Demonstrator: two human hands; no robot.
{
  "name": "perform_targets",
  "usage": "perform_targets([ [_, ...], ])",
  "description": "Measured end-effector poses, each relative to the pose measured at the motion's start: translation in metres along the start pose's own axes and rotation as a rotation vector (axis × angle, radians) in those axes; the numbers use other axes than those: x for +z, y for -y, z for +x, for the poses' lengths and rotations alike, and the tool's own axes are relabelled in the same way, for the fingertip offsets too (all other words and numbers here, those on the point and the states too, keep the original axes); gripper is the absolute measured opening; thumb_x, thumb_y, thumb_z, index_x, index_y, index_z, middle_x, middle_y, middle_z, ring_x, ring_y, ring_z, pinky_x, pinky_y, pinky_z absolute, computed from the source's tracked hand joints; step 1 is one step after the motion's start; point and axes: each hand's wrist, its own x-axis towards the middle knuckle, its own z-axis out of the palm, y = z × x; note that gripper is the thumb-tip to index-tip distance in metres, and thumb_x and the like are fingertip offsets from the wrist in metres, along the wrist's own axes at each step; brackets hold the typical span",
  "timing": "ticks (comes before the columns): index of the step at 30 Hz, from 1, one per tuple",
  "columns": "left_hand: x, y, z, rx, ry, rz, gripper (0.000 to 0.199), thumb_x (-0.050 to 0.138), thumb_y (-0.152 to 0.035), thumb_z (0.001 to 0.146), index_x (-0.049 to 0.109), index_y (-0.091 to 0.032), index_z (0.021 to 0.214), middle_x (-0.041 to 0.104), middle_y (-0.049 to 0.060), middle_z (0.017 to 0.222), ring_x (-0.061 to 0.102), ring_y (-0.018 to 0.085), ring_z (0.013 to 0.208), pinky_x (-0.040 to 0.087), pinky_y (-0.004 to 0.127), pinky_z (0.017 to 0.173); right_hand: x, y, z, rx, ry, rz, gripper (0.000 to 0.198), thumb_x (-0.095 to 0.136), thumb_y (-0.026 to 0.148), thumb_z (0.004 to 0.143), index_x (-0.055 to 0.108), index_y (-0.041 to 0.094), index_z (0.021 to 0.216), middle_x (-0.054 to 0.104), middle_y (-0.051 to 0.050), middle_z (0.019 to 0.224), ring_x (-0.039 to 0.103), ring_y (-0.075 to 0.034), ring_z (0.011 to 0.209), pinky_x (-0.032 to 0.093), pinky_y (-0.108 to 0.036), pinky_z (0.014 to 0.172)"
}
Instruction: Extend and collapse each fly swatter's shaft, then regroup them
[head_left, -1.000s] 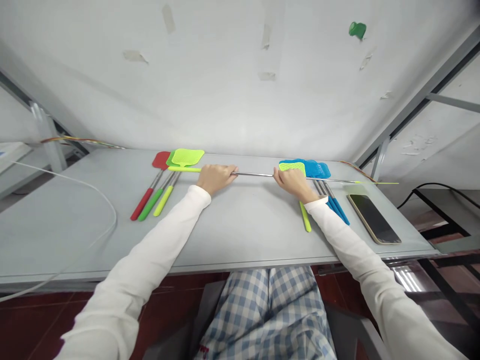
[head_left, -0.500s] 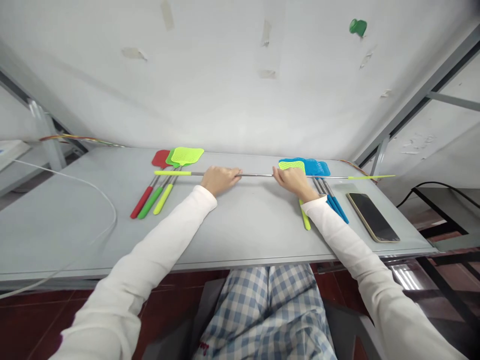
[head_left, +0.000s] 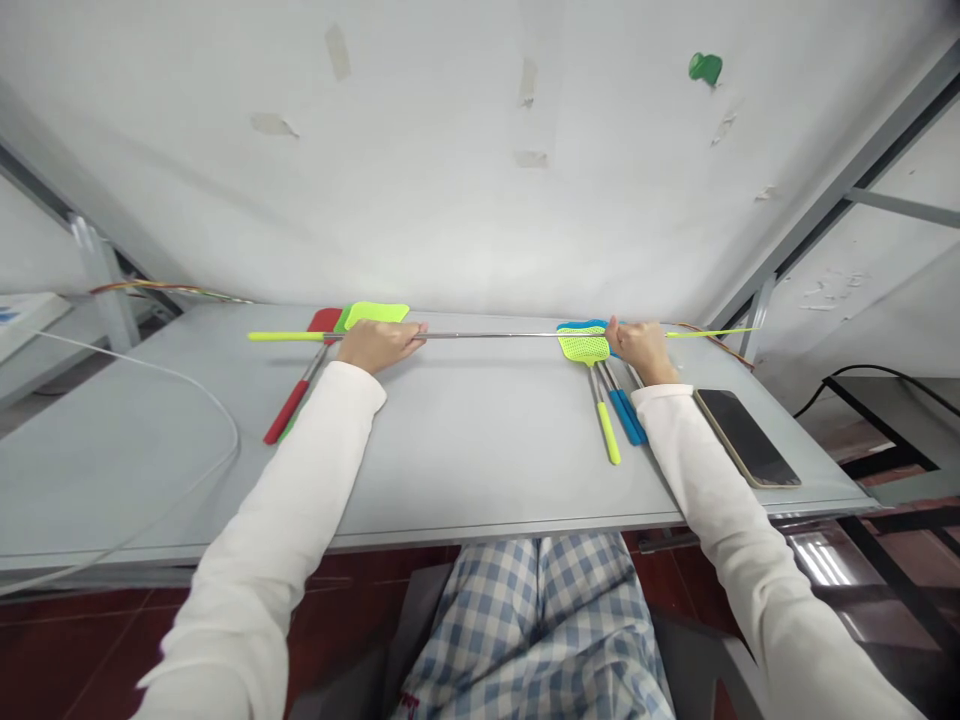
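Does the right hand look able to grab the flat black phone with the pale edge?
Probably yes, if it lets go first: the right hand is closed on the long yellow-green and metal fly swatter, but the phone lies close beside the white right sleeve, with nothing on top of it.

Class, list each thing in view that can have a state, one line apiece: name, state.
Held swatter, rod extended
Left hand, closed around that rod
Right hand, closed around the same swatter
Red swatter, lying down, partly hidden
Yellow-green swatter at right, lying, overlapping blue
Blue swatters, lying, partly hidden
Phone, face up, screen dark
White cable, loosely curved
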Motion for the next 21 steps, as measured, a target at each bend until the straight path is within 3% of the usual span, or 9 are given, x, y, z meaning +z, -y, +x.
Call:
perform_targets([
  [6, -0.008, -0.014, -0.001, -0.037, -0.003, -0.051, 0.035, 0.038, -0.040, 0.088, 0.059, -0.021, 0.069, 0.067, 0.006, 0.068, 0.060, 0.019, 0.066, 0.025, 0.028, 0.056, -0.002, -0.008, -0.003, 0.030, 0.025, -0.022, 0.057, 0.026, 0.032, 0.095, 0.067, 0.012, 0.061, 0.065, -0.013, 0.060, 0.052, -0.016, 0.051, 0.017, -0.029, 0.052],
  [11, -0.012, 0.005, -0.005, -0.165, 0.031, -0.027, 0.032, 0.039, -0.043, 0.086, 0.061, -0.022, 0.075, 0.067, 0.006, 0.074, 0.060, 0.021, 0.073, 0.024, 0.029, 0.057, 0.006, -0.038, -0.004, 0.070, -0.028, -0.022, 0.057, 0.021, 0.032, 0.099, 0.064, 0.013, 0.067, 0.066, -0.013, 0.068, 0.057, -0.018, 0.060, 0.023, -0.030, 0.055],
  [14, -0.011, 0.015, -0.007, -0.280, 0.063, -0.022, 0.042, 0.035, -0.051, 0.087, 0.063, -0.022, 0.076, 0.066, 0.007, 0.072, 0.060, 0.022, 0.073, 0.025, 0.029, 0.058, 0.012, -0.048, -0.004, -0.005, -0.075, 0.009, 0.051, 0.021, 0.033, 0.100, 0.063, 0.015, 0.079, 0.067, -0.011, 0.078, 0.059, -0.020, 0.072, 0.031, -0.031, 0.066],
  [17, -0.010, 0.012, -0.007, -0.316, 0.067, -0.034, 0.049, 0.031, -0.055, 0.088, 0.066, -0.022, 0.078, 0.068, 0.009, 0.074, 0.061, 0.023, 0.075, 0.026, 0.029, 0.059, 0.010, -0.032, -0.004, -0.128, -0.077, 0.069, 0.042, 0.026, 0.038, 0.100, 0.061, 0.015, 0.092, 0.066, -0.011, 0.089, 0.058, -0.022, 0.083, 0.033, -0.033, 0.079],
  [21, -0.009, -0.008, -0.005, -0.255, 0.071, -0.101, 0.051, 0.031, -0.055, 0.089, 0.066, -0.021, 0.078, 0.069, 0.011, 0.077, 0.062, 0.024, 0.077, 0.026, 0.030, 0.061, -0.005, 0.023, -0.007, -0.344, -0.090, 0.154, 0.039, 0.033, 0.042, 0.098, 0.055, 0.014, 0.114, 0.063, -0.013, 0.107, 0.055, -0.025, 0.099, 0.031, -0.034, 0.087],
])
